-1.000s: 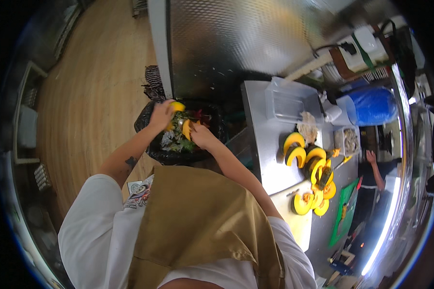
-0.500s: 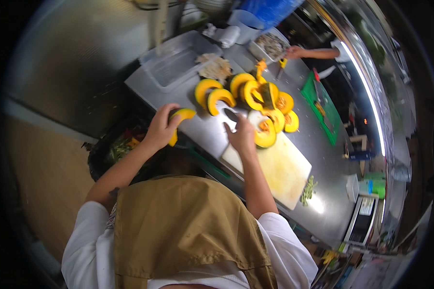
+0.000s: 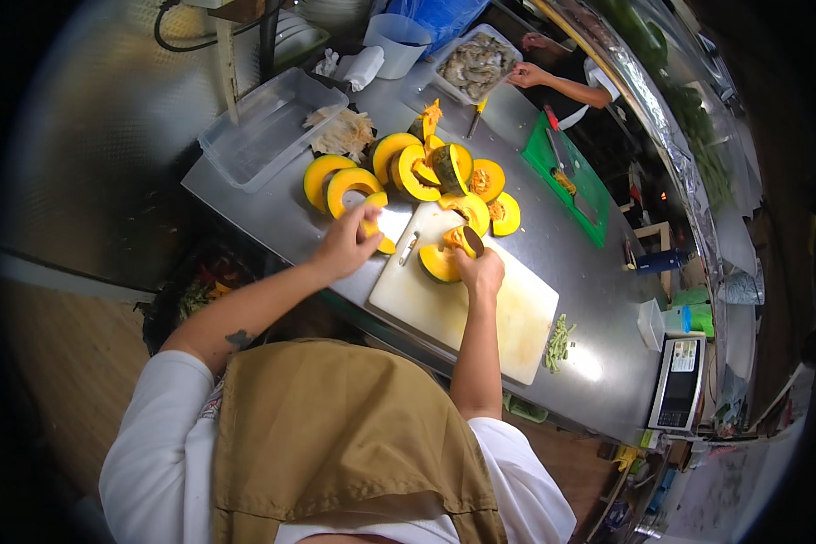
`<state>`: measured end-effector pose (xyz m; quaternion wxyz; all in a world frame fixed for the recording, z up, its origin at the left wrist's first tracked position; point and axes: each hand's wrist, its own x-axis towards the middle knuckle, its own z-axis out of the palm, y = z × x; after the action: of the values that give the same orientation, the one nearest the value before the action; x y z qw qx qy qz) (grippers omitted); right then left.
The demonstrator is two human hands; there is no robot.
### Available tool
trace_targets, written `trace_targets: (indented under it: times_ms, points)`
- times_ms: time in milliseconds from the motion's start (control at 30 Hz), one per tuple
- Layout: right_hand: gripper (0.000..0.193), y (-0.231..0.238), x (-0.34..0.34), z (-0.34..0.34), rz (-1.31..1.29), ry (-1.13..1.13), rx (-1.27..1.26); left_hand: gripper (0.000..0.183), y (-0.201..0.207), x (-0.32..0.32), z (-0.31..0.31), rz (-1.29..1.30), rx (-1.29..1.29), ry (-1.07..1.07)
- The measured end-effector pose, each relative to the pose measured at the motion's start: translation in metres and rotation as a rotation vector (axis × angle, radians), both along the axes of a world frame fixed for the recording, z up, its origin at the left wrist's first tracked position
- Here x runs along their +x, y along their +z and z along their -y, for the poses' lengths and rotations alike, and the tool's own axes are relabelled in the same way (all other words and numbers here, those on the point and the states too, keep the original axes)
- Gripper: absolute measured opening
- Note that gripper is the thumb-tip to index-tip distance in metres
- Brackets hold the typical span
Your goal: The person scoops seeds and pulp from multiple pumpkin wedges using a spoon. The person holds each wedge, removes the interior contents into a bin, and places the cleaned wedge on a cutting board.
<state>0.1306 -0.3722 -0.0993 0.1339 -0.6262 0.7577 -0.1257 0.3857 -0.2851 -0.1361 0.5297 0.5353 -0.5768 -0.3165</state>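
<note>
My left hand (image 3: 343, 245) is closed around a curved, seedless pumpkin slice (image 3: 385, 243) at the left end of the white cutting board (image 3: 508, 317). Over the board, my right hand (image 3: 482, 270) is closed on a spoon-like tool (image 3: 472, 240) with a dark oval end; its handle is hidden in the fingers. Those fingers also meet a pumpkin slice (image 3: 438, 264) with stringy seed pulp on it. Just beyond lie several more pumpkin pieces (image 3: 461, 163), some with seeds. Left of them are two hollowed pumpkin slices (image 3: 325, 172).
A clear plastic tub (image 3: 231, 154) stands at left beside pale peelings (image 3: 340, 133). Knives lie on a green board (image 3: 553, 172) at right; a yellow-handled knife (image 3: 476, 118) lies farther back. A co-worker's hands (image 3: 528, 72) are at a shrimp tray (image 3: 471, 65). Green scraps (image 3: 558, 344) lie beside my board.
My left hand has brought its slice right, from beyond the table's edge to the board's left end. My right hand has drawn a seeded slice nearer over the board. The view has shifted.
</note>
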Motion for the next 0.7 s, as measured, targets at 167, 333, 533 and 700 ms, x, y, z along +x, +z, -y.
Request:
trace_targets:
  times_ms: [167,333,533,700]
  points:
    - [0.028,0.010,0.030,-0.035,0.636,0.277,-0.126,0.054,-0.004,0.004,-0.049,-0.729,0.796,-0.409]
    - [0.027,0.019,0.153,-0.083,1.020,0.647,0.265,0.071,0.014,0.049,-0.082,-1.235,0.626,-0.323]
    - [0.038,0.028,0.258,-0.116,0.639,1.020,-0.039,0.044,0.028,0.121,-0.178,-1.371,0.497,0.352]
    - [0.013,0.029,0.314,-0.153,0.650,1.350,-0.484,0.045,0.040,0.131,-0.226,-1.169,0.242,0.731]
